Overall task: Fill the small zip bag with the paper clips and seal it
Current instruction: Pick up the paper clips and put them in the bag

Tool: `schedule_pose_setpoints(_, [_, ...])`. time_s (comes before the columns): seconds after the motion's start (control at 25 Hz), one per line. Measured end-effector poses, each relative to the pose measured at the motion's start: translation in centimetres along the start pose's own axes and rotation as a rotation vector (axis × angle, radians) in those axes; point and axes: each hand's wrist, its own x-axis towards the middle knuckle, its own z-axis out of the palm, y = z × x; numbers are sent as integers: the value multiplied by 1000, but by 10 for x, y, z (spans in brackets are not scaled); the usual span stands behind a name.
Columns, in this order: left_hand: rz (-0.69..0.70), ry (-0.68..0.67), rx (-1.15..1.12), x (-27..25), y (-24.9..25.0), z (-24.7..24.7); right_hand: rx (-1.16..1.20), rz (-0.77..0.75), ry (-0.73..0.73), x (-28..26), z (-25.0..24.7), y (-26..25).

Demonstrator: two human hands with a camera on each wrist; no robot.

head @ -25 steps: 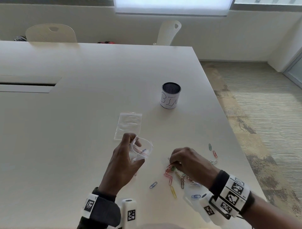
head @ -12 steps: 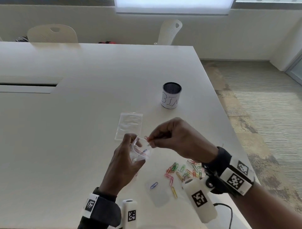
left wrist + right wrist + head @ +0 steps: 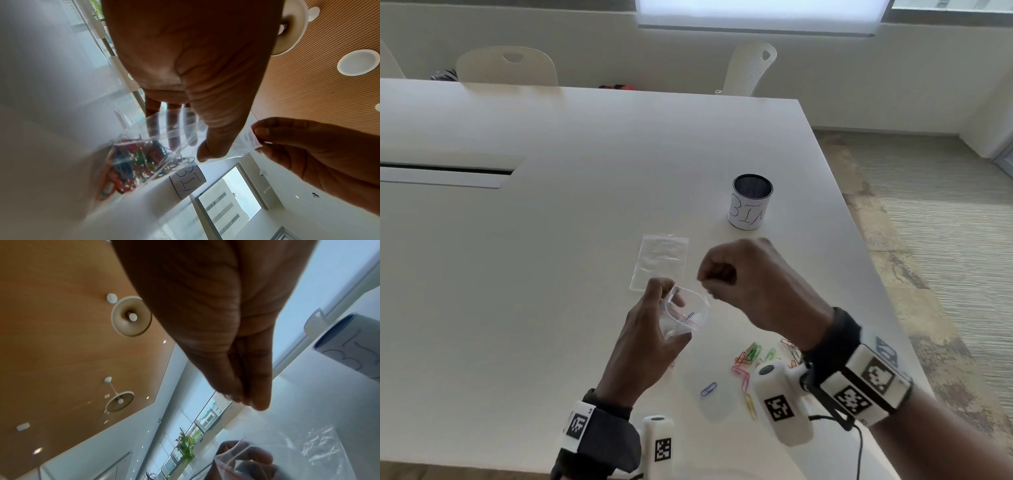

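My left hand (image 3: 667, 303) holds a small clear zip bag (image 3: 685, 317) upright above the table, mouth open. In the left wrist view its thumb and fingers (image 3: 174, 123) press the bag (image 3: 164, 146) from both sides, and several coloured paper clips (image 3: 133, 162) lie in its bottom. My right hand (image 3: 710, 284) is at the bag's right rim with fingers curled. The left wrist view shows this right hand (image 3: 259, 141) pinching the red-striped edge between thumb and finger. Loose paper clips (image 3: 753, 353) lie on the table under my right wrist, with a blue clip (image 3: 709, 389) nearer me.
A second clear bag (image 3: 661, 260) lies flat just beyond my hands. A mesh cup labelled BIN (image 3: 751, 202) stands farther back right. The table's right edge (image 3: 859, 240) runs close to the clips. Chairs (image 3: 506, 66) stand at the far side.
My right hand left the clip pile, carried clips to the bag's mouth, and now pinches the bag's rim. The left hand has kept the bag in the same place.
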Motion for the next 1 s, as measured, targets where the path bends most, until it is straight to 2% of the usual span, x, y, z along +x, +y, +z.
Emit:
schedule_pose_setpoints(0.08, [-1,5,1,-1,-1,-1,-17,22,-62,-14,-9,12])
schedule_pose_setpoints(0.2, [-1,11,-9,-2,-2,-2,-82,18,-386,-38,6,28])
schedule_pose_setpoints(0.28, [2,16,-14,-2,-2,-1,-129,-57,-488,-49,34,37])
schedule_pose_setpoints(0.4, [6,11,-8,-3,-1,-1,-240,-245,-521,-60,75,50])
schedule_pose_setpoints(0.48, [8,10,-4,-4,-1,-2,-295,-336,-523,-65,83,59])
schedule_pose_setpoints(0.56, [6,16,4,-3,-3,-2,-304,-295,-510,-68,76,71])
schedule_pose_setpoints(0.68, [-1,18,0,-3,-3,0,-362,-226,-415,-70,54,95])
schedule_pose_setpoints(0.8, [-7,11,-4,-4,-2,1,-443,-216,-352,-74,35,109])
schedule_pose_setpoints(0.88, [-2,15,-7,-4,-2,2,-414,-223,-391,-81,29,107])
schedule_pose_setpoints(1.0, [-7,21,-11,-2,-2,1,-287,-249,-580,-96,35,100])
